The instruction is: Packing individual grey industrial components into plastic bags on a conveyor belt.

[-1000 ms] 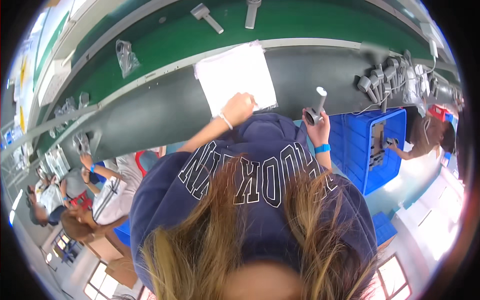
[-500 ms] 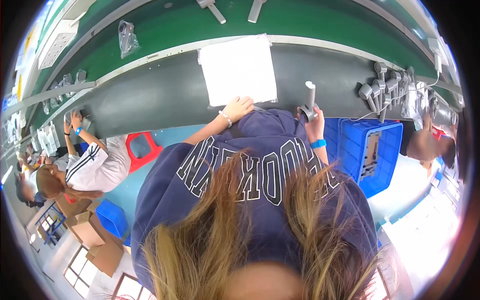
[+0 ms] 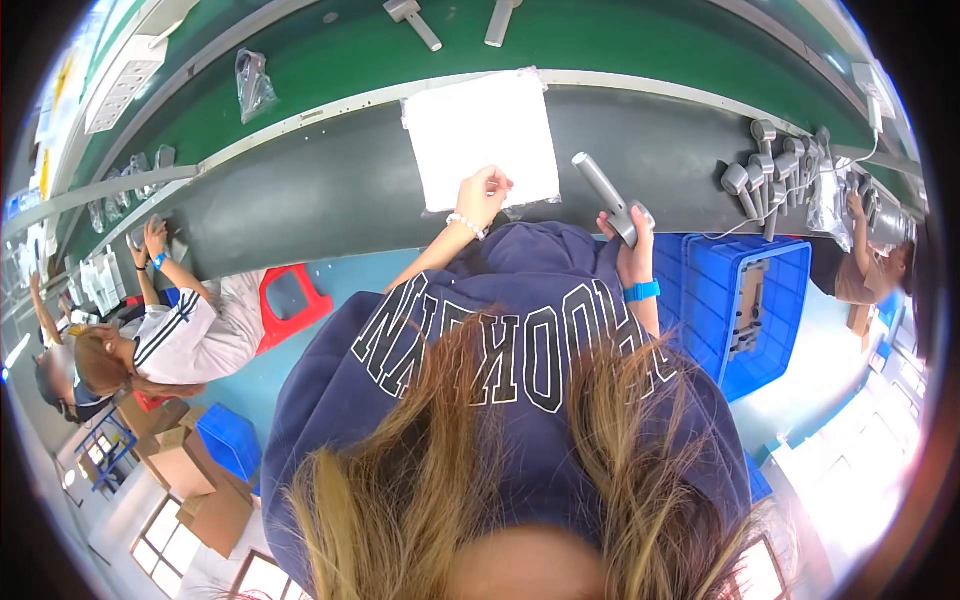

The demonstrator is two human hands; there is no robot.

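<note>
My right hand (image 3: 638, 245) is closed round a grey hair dryer (image 3: 603, 190), gripping it at its round head. Its straight handle tilts up and to the left over the bench. A white stack of what look like plastic bags (image 3: 480, 130) lies flat in front of me, with clear, crinkled edges. Over the near part of this stack is my left hand (image 3: 483, 196), its fingers curled in a pinch. Whatever is between those fingertips, if anything, is too small to make out.
Several grey hair dryers (image 3: 765, 170) lie at the right with a white cord. Two more grey pieces (image 3: 425, 30) rest on the green far surface, near a bagged item (image 3: 254, 85). A blue crate (image 3: 770, 310) stands at my right. Co-workers sit at both sides, one near a red stool (image 3: 310, 305).
My left hand has risen from the stack's near edge, moving slightly right, and its fingers have curled. The hair dryer in my right hand has tipped from upright to leaning left.
</note>
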